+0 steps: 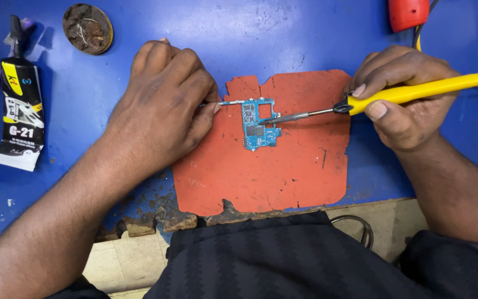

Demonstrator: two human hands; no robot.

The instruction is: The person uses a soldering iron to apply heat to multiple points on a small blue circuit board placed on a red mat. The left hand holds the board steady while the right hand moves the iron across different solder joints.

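bright, even overhead light. soft, short shadows lie under both hands. a faint pale sheen shows on the blue bench (283, 33) at the far centre. focus is sharp throughout; no motion blur.

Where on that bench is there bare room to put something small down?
The lower half of the red mat, below the blue circuit board, is bare. So is the blue benchtop between the glue tube and the left hand. It is crowded around the board, where the right hand holds the yellow soldering iron.
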